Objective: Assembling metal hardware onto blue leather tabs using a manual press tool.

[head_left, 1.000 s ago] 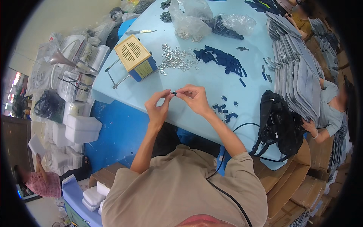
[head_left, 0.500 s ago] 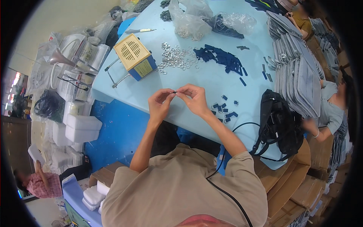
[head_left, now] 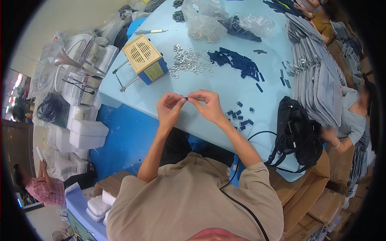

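A pale blue worktable [head_left: 225, 86] fills the middle of a crowded workroom, with white foam boxes [head_left: 86, 132] and bagged goods stacked along its left edge and brown cardboard cartons [head_left: 305, 193] at the lower right. Over the near edge of the table the left hand [head_left: 169, 109] and the right hand [head_left: 206, 105] meet, fingertips pinched together from both sides on a small dark piece [head_left: 186, 97], too tiny to tell more than its dark colour; both hands are closed narrowly around it, and it sits between them above the tabletop. Just right of the right hand lies a small cluster of short navy strap pieces [head_left: 240, 118]. Farther up the table a scatter of metal rings [head_left: 189, 62] lies beside a larger heap of navy strips [head_left: 237, 64]. A cream and blue box-shaped machine [head_left: 145, 59] with a slotted top stands left of the rings. Clear plastic bags [head_left: 209, 22] rest at the far end. A black bag [head_left: 295, 132] sits at the right edge, near stacked grey fabric panels [head_left: 317, 80], where another person [head_left: 350, 120] leans in.
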The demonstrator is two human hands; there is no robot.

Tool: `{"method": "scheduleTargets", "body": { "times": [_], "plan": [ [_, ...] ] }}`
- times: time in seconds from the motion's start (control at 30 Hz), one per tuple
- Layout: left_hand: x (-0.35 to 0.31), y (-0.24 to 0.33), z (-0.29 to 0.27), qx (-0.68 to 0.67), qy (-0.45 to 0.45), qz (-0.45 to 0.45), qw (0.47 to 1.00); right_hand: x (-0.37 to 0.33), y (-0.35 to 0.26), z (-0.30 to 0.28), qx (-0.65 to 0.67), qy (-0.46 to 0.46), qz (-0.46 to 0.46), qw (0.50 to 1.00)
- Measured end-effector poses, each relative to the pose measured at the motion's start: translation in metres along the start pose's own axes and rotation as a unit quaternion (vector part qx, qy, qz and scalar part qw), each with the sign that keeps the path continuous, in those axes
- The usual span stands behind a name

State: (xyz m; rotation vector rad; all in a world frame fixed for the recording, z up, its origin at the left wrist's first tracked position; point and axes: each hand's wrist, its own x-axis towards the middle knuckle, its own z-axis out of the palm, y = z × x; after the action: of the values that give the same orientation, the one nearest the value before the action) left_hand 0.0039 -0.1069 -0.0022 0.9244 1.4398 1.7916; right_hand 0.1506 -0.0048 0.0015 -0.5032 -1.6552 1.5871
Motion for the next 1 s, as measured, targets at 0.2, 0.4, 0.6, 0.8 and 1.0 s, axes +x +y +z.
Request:
{"method": "scheduleTargets", "body": {
  "times": [0.2,0.4,0.6,0.8,1.0],
  "plan": [
    [0.000,-0.003,-0.001,-0.012,-0.002,-0.003,1.000,0.000,-0.008,-0.001,-0.081,-0.003,-0.054,0.995],
    [0.003,-0.005,-0.002,-0.005,0.000,-0.016,1.000,0.002,-0.010,0.000,-0.132,-0.004,-0.088,0.987],
    [-0.005,-0.006,-0.008,-0.010,0.018,0.007,1.000,0.002,-0.012,0.009,-0.151,-0.018,-0.097,0.984],
    [-0.002,0.062,-0.061,0.037,0.076,0.050,0.995,-0.003,-0.007,-0.004,-0.137,0.010,-0.053,0.989],
    [0.048,0.087,-0.214,0.161,0.275,0.007,0.948,-0.001,-0.008,0.003,-0.106,0.016,0.017,0.994]
  ]
}}
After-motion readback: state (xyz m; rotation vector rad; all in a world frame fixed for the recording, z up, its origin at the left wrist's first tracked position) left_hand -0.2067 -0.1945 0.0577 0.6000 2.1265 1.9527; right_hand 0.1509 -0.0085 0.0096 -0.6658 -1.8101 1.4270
